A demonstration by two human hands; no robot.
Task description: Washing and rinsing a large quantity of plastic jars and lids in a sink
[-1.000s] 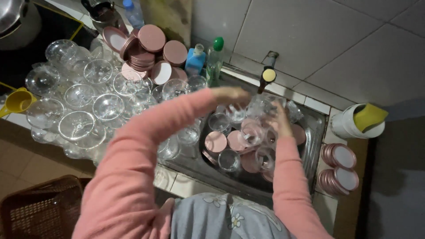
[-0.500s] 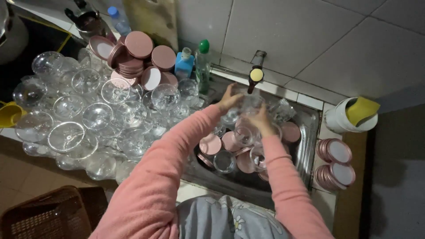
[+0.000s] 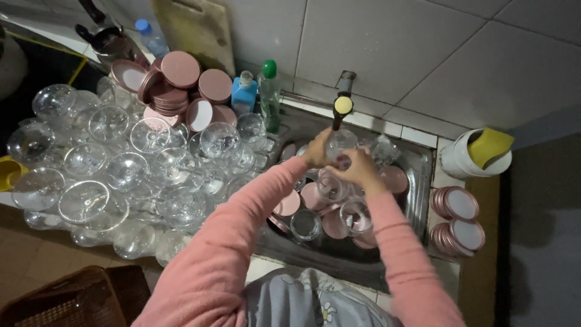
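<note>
Both hands have drawn in under the tap (image 3: 342,104) since a second ago, the left hand (image 3: 317,152) and right hand (image 3: 356,167) now curled together around one clear glass jar (image 3: 340,143) held over the sink (image 3: 423,181).

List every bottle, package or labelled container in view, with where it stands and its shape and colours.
Dish-soap bottle: behind the sink's left corner, tall, clear, green cap.
Blue bottle: just left of it, squat, blue, pale top.
Water bottle: at the back wall, top left, clear, blue cap.
White tub: right of the sink, round, a yellow sponge in it.
No signs or screens show.
</note>
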